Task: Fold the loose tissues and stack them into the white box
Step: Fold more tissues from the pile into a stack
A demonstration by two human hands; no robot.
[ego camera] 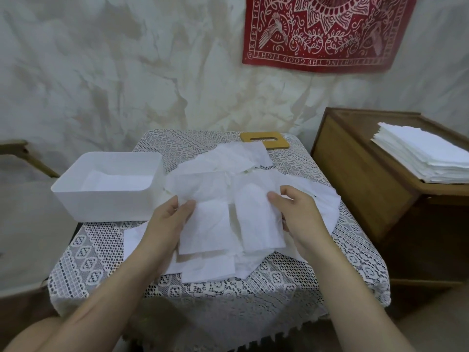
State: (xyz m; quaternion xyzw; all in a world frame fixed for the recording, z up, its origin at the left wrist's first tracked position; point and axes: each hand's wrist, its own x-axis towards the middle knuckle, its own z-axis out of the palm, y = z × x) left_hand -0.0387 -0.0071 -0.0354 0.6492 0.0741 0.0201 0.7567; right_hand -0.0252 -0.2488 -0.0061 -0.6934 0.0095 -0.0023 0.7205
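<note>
Tissues (223, 168) lie in a loose pile on the table (101, 250), just right of the box (101, 201). Your left hand (170, 219) pinches one sheet (205, 227) at its left edge. Your right hand (297, 212) pinches a second sheet (256, 222) at its right edge. Both sheets sit over the pile, side by side.

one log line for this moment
phase: folding | left hand: pinches tissue | right hand: pinches tissue | white box: lid off, left of loose pile

white box (106, 196), white tissues (215, 174), red patterned wall cloth (324, 31)
</note>
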